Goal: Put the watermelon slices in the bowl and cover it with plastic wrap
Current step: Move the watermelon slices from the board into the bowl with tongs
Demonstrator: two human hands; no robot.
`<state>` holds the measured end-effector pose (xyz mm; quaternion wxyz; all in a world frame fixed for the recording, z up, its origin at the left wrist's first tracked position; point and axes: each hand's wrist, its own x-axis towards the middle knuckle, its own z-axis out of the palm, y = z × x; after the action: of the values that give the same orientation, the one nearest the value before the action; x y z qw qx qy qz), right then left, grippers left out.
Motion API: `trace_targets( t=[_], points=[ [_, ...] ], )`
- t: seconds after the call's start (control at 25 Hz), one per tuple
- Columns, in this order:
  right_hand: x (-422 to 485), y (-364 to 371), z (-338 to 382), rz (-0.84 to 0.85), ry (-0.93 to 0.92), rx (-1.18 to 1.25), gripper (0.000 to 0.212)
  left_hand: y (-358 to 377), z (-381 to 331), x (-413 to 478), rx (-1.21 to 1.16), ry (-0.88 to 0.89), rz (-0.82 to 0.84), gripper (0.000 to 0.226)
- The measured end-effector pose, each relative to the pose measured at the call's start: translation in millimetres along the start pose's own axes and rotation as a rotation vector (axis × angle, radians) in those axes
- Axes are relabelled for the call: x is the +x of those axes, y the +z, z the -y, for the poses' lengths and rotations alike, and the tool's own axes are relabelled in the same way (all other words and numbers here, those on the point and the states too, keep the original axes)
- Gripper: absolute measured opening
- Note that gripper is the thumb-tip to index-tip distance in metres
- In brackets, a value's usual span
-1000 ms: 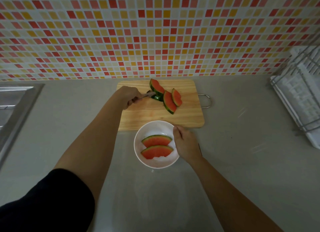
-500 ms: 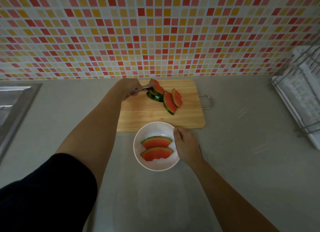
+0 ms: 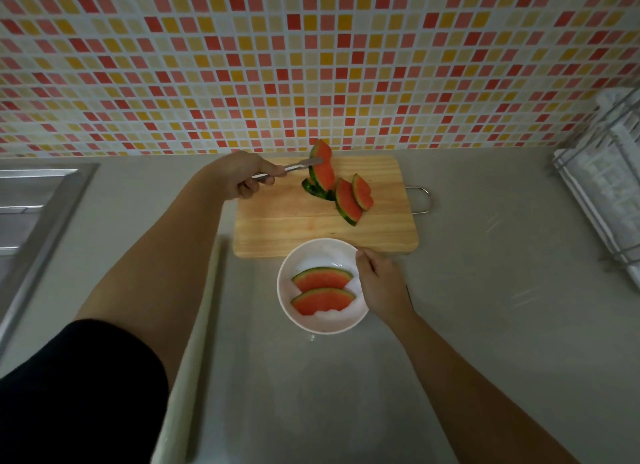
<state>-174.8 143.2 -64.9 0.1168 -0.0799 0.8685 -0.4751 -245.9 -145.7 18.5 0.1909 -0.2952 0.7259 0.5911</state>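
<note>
Right now I am gripping a thin metal utensil (image 3: pixel 294 167) in my left hand (image 3: pixel 242 178), fingers curled round its handle, and its tip is touching a watermelon slice (image 3: pixel 323 171). That slice is standing tilted on its rind at the far side of the wooden cutting board (image 3: pixel 277 228); it looks raised a little, though I cannot tell whether it is clear of the wood. Just beside it, two more slices (image 3: pixel 348 202) are leaning against each other on the board, red faces toward me.

My right hand (image 3: pixel 381 283) is holding the white bowl (image 3: pixel 322 252) by its right rim, thumb and fingers pinching the edge. The bowl is sitting on the grey surface (image 3: pixel 485 290), just at the near edge of the board, and two slices in it (image 3: pixel 322 279) are lying flat, one in front of the other, rinds pointing away from me.

A steel sink (image 3: pixel 34 204) is showing at the left, a white dish rack (image 3: pixel 606 186) at the right, and a wall of small coloured tiles (image 3: pixel 311 65) is running behind.
</note>
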Motion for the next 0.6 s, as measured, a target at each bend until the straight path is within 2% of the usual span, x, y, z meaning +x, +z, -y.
trace_targets(
  t=[0.12, 0.24, 0.36, 0.6],
  points=[
    [-6, 1, 2, 0.005, 0.043, 0.015, 0.03, -15, 10, -37, 0.196, 0.037, 0.258, 0.013],
    [-7, 2, 3, 0.001, 0.067, 0.049, 0.029, 2, 18, -64, 0.553, 0.026, 0.436, 0.011],
    [0, 1, 1, -0.015, 0.061, 0.044, 0.029, 39, 17, -69, 0.869, 0.055, 0.477, 0.023],
    [1, 1, 3, -0.026, 0.036, -0.018, 0.034, 79, 13, -78, 1.111, 0.105, 0.48, 0.034]
  ],
)
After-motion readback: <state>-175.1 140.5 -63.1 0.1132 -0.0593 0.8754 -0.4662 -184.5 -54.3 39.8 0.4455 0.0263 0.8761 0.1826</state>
